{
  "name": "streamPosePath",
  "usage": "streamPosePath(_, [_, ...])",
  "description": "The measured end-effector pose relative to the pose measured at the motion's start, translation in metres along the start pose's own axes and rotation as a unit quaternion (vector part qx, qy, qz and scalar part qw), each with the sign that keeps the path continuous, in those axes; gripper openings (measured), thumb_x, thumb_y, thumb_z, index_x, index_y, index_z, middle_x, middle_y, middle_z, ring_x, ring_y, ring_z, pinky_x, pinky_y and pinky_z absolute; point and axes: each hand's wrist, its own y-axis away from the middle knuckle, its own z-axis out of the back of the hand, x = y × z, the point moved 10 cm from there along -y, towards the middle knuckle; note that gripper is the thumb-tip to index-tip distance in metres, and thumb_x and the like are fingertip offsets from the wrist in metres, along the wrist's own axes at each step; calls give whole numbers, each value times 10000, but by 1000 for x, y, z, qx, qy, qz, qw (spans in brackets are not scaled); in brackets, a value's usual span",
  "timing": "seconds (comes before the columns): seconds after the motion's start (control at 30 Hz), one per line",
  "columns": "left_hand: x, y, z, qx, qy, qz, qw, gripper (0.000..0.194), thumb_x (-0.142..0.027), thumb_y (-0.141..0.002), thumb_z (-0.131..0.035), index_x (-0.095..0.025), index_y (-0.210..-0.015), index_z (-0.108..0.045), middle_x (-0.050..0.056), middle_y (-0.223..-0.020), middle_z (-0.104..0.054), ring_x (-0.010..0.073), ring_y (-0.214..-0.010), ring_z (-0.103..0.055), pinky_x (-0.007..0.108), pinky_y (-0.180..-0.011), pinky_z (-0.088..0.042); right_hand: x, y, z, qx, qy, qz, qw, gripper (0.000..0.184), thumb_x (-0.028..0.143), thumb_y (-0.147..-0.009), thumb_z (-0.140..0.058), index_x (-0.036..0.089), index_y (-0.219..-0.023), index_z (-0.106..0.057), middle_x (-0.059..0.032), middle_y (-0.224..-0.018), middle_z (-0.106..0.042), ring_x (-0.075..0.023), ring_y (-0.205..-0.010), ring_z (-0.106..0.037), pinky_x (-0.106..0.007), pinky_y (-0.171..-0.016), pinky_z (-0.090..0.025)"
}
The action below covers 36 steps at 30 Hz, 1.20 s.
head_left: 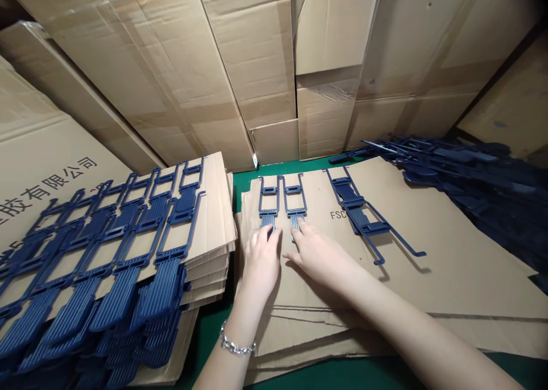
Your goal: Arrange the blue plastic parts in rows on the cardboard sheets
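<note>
Two dark blue plastic frame parts lie side by side on a flat cardboard sheet. My left hand rests fingers-down on the lower end of the left part. My right hand lies flat with its fingers stretched onto the lower end of the right part. A third blue part lies askew on the same sheet, to the right of my hands. A silver bracelet circles my left wrist.
At left, a stack of cardboard sheets carries rows of several blue parts. A loose heap of blue parts sits at right. Cardboard boxes wall the back. Green table surface shows between the stacks.
</note>
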Motion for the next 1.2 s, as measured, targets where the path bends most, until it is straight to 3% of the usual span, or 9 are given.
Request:
streamPosePath(0.1, [-1, 0, 0, 7, -6, 6, 1000, 500, -65, -795, -407, -242, -1256, -483, 82, -1260, -435, 259, -1106, -406, 415, -944, -355, 1, 6, 11, 1, -11, 8, 1000, 636, 475, -887, -400, 67, -1371, -345, -196, -1387, -275, -298, -1264, -304, -420, -1000, -323])
streamPosePath(0.2, [0, 0, -2, 21, -19, 16, 999, 536, -33, -792, -365, -281, -1248, -497, 78, -1265, -423, 261, -1099, -400, 418, -937, -355, -10, 14, 37, -32, 17, -13, 999, 625, 436, -875, -444, 74, -1373, -334, -180, -1334, -368, -279, -1191, -404, -379, -947, -386])
streamPosePath(0.4, [4, -1, -7, 35, -17, 25, 999, 634, 39, -733, -349, -281, -1260, -492, 82, -1284, -402, 261, -1111, -382, 410, -936, -356, -79, 30, 80, -81, 95, -171, 977, 531, 367, -859, -460, 159, -1338, -366, -120, -1169, -507, -272, -999, -526, -369, -758, -458])
streamPosePath(0.57, [3, -1, -9, 40, -13, 30, 999, 644, 49, -730, -324, -277, -1257, -499, 84, -1283, -400, 264, -1115, -373, 403, -928, -363, -123, 30, 65, -13, 84, -290, 953, 520, 316, -789, -502, 163, -1275, -398, -134, -1092, -523, -305, -909, -549, -367, -678, -432])
streamPosePath(0.73, [3, -1, -8, 42, -10, 28, 999, 668, 64, -704, -328, -266, -1260, -499, 89, -1283, -397, 271, -1121, -367, 402, -933, -360, -130, 29, 65, 1, 104, -293, 951, 518, 143, -730, -445, 182, -1246, -425, -123, -1047, -527, -270, -893, -551, -328, -673, -402])
streamPosePath(0.87, [3, -1, -8, 38, -9, 24, 999, 658, 60, -710, -331, -268, -1253, -507, 94, -1280, -401, 274, -1120, -373, 408, -931, -364, -135, 41, 88, -52, 146, -270, 950, 522, 265, -713, -491, 221, -1232, -457, -104, -983, -567, -299, -892, -534, -353, -650, -387])
streamPosePath(1.0, [3, -2, -8, 26, -11, 18, 999, 650, 60, -704, -342, -260, -1241, -520, 98, -1272, -411, 274, -1117, -382, 407, -927, -372, -143, 62, 108, -88, 107, -239, 961, 656, 438, -701, -537, 249, -1315, -402, -100, -1004, -592, -289, -845, -549, -331, -619, -383])
streamPosePath(1.2, [1, -2, -8, 6, -18, 5, 1000, 637, 62, -708, -346, -257, -1226, -533, 105, -1253, -431, 264, -1093, -404, 415, -916, -393, -195, 81, 124, -107, 48, -319, 941, 759, 570, -721, -515, 210, -1369, -355, -130, -1254, -473, -316, -965, -519, -366, -730, -396])
